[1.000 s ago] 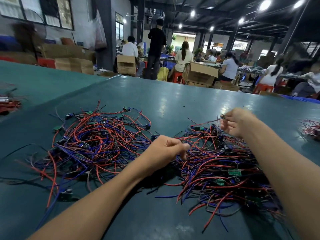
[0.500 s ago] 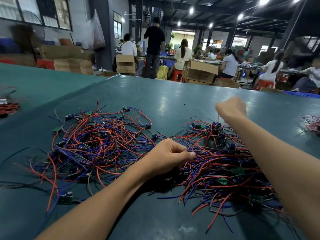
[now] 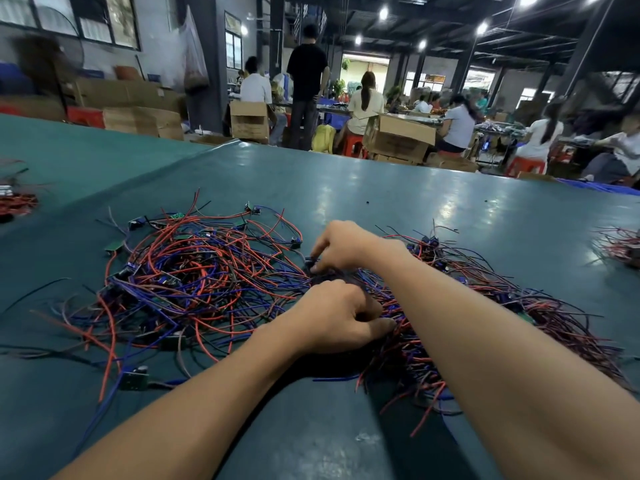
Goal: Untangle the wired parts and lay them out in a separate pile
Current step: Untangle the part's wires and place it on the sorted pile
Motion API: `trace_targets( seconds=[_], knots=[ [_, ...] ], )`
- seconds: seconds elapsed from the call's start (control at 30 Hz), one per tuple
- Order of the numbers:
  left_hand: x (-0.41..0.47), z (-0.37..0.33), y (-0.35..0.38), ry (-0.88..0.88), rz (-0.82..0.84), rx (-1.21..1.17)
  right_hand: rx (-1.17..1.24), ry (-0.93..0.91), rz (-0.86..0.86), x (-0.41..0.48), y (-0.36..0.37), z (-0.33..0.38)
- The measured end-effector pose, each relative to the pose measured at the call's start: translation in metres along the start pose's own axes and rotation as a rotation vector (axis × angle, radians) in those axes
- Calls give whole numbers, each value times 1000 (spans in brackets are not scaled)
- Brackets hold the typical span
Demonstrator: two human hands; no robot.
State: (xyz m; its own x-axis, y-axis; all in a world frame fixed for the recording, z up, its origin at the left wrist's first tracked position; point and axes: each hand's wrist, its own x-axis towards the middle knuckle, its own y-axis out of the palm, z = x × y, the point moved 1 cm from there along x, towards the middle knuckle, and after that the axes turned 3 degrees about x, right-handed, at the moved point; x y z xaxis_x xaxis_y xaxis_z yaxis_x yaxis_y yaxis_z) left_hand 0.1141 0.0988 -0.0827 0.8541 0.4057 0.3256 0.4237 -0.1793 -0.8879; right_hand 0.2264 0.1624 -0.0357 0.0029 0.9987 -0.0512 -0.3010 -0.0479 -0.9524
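Red and blue wires [image 3: 194, 278] form two piles; left grip [image 3: 332, 317] and right grip [image 3: 346, 245] pinch wires.

Left hand [image 3: 332, 317] fingers curled, gripping wires [image 3: 194, 271]; right hand [image 3: 343, 245] just beyond, fingers pinching downward.

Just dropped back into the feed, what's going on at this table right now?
A person is working bare-handed through red and blue wired parts on a green table. They lie in a left heap and a right heap; which one is sorted I cannot tell. The right hand pinches a small dark part where the heaps meet. The left hand sits just nearer, fingers curled into the wires there.
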Motion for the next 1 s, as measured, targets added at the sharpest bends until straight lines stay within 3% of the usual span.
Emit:
trace_targets(
  seconds=[0.13, 0.23, 0.37, 0.5, 0.63, 0.77, 1.0],
  knots=[
    [0, -1, 0, -32, 3, 16, 141, -33, -175, -1, -2, -5],
    [1, 0, 0, -64, 0, -22, 554, 2, -285, -6, -23, -1],
    [2, 2, 1, -79, -8, -92, 1064, 10, -184, -19, -53, 8],
    [3, 7, 4, -106, 15, -177, 1336, -73, -138, -42, -72, 14],
    [4, 13, 5, -211, -73, -483, 1393, -154, -146, -72, -74, 14],
    [5, 19, 3, -264, -224, -549, 1390, -156, -194, -97, -61, 7],
    [4, 19, 5, -212, -166, -559, 1104, 271, -452, -73, -65, -53]
  ],
)
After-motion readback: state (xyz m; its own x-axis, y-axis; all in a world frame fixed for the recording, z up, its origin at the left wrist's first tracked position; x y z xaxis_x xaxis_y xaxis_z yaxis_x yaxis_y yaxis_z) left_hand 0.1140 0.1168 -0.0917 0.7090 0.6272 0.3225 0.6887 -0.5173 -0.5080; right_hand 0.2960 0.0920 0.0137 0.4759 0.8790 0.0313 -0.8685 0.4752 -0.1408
